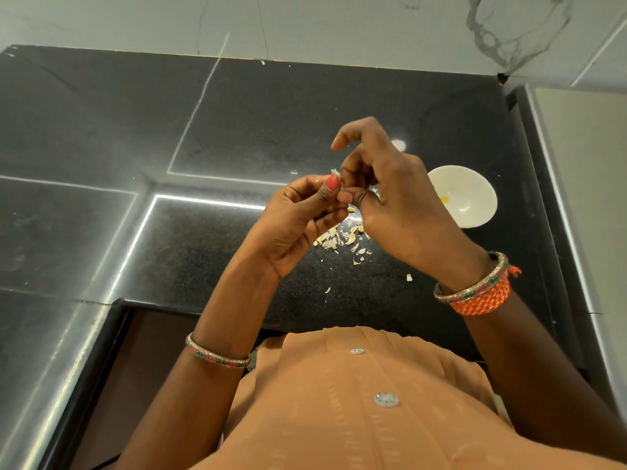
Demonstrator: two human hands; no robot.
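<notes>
Evidently mid-peel: the left hand (298, 218) and right hand (383, 191) both pinch a small clove (336, 172) (mostly hidden) above shed skins (334, 237) on the desk (237, 130); next, a careful tug should strip the last flake.

Bowl (475, 183) sits on counter (237, 130), right of peel scraps (334, 239).

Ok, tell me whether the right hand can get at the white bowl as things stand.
Probably yes. The bowl sits on the counter just beside the right hand, nothing between them. But it and the left hand pinch a small piece, so it must let go first.
</notes>
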